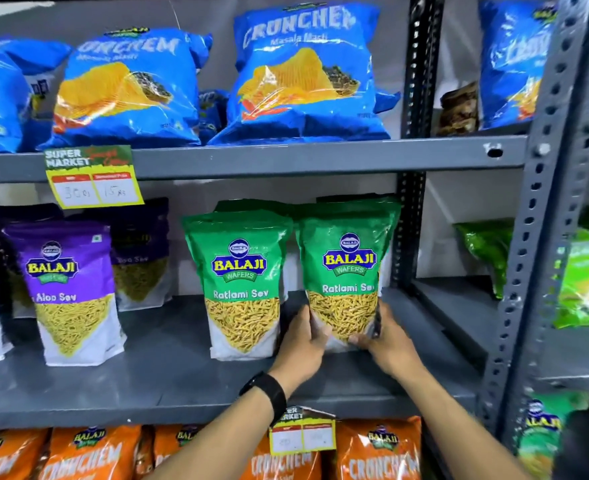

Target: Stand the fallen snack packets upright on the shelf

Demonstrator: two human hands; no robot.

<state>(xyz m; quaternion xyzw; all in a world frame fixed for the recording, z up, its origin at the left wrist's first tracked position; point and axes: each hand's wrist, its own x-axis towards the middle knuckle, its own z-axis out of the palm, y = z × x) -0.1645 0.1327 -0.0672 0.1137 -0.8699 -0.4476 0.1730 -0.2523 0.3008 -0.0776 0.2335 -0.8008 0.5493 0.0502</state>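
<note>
A green Ratlami Sev packet (346, 271) stands upright at the right end of the grey middle shelf (168, 382). My left hand (303, 344) grips its lower left edge and my right hand (386, 341) grips its lower right corner. A second green Ratlami Sev packet (241, 285) stands upright just to its left, with more green packets behind both. Further left stand purple Aloo Sev packets (68, 292), upright. A black watch sits on my left wrist.
Blue Crunchem bags (303, 74) fill the shelf above, orange Crunchem bags (88, 452) the shelf below. Yellow price tags (94, 178) hang from the shelf edges. A slotted grey upright (528, 237) separates a neighbouring rack holding green bags (584, 282).
</note>
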